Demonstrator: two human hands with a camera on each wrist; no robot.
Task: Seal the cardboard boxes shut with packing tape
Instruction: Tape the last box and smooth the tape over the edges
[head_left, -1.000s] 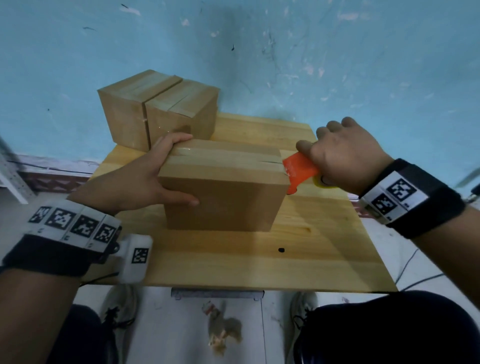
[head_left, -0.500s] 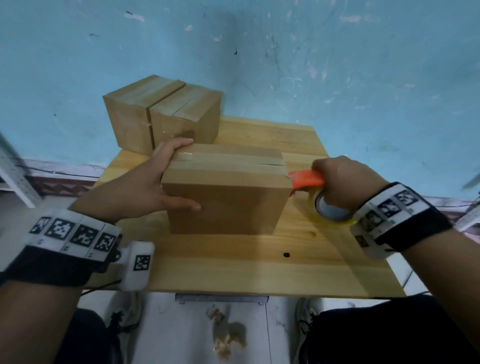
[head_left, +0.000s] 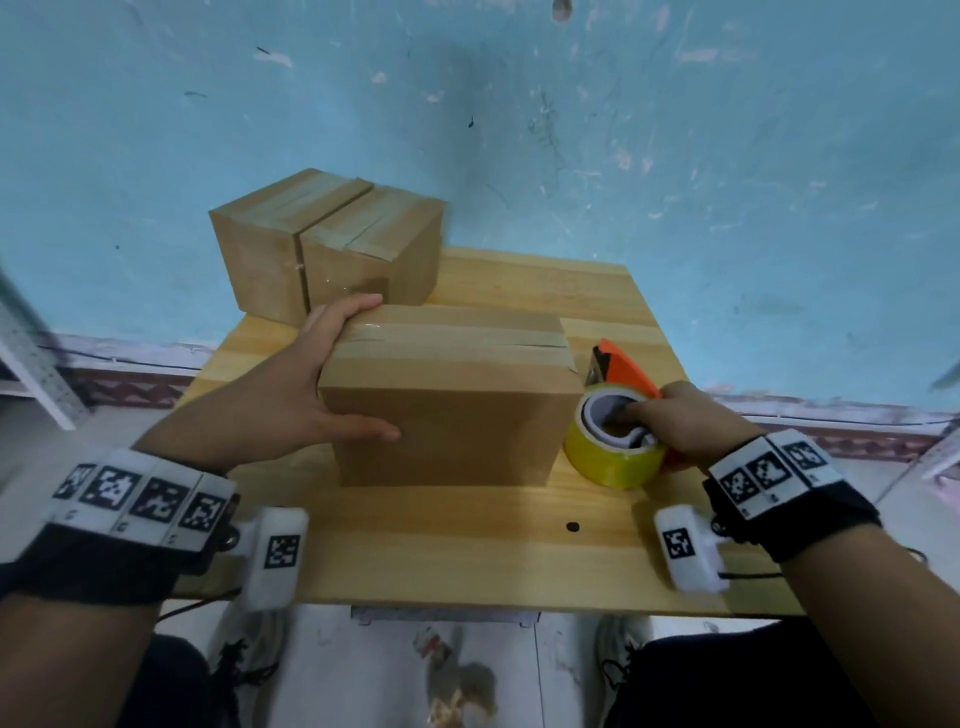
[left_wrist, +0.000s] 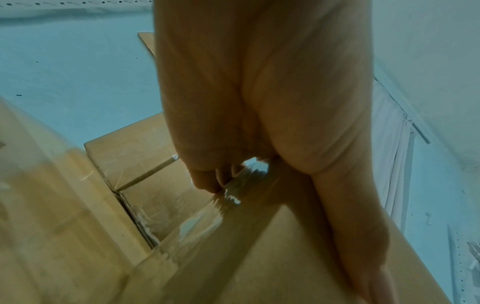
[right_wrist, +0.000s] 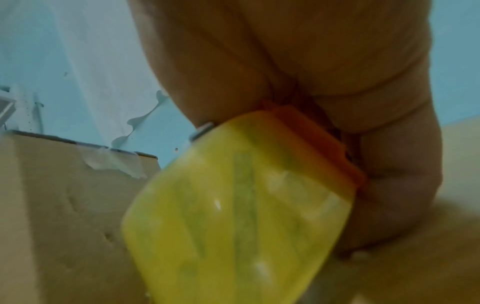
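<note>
Our left hand (head_left: 291, 400) clasped the box (head_left: 452, 421) on the table (head_left: 467, 561). Our right hand (head_left: 685, 426) gripped the dispenser (head_left: 608, 462) just beside it. The tape (head_left: 457, 338) looked cut, perhaps. We judged its end needed firm rubbing down.

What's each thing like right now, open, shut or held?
front box: flaps shut, tape along the top seam.
two back boxes: shut, taped, side by side.
tape roll: beside the front box, held.
left hand: holds the front box.
right hand: grips the tape roll.
</note>
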